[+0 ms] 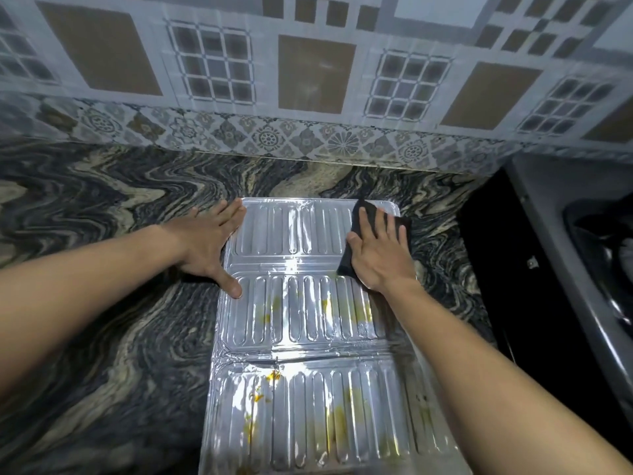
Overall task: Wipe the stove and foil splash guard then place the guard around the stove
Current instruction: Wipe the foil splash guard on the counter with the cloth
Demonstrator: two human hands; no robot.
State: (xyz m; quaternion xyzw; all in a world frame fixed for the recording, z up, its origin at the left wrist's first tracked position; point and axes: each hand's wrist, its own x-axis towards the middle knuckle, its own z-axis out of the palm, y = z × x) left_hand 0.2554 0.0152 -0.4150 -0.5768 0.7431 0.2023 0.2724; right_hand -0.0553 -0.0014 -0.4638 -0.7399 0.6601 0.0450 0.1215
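The foil splash guard (301, 323) lies unfolded and flat on the marbled counter, its ribbed panels running from the wall towards me. Yellow stains mark the middle and near panels; the far panel looks clean. My left hand (209, 245) lies flat with fingers spread on the guard's far left edge, thumb on the middle panel. My right hand (378, 255) presses a dark cloth (352, 241) flat on the far right corner of the guard. The stove (589, 255) stands at the right edge, partly out of view.
The dark marbled counter (102, 269) extends left of the guard. A patterned tiled wall (308, 97) rises behind it. A black gap (489, 269) separates the guard from the stove body on the right.
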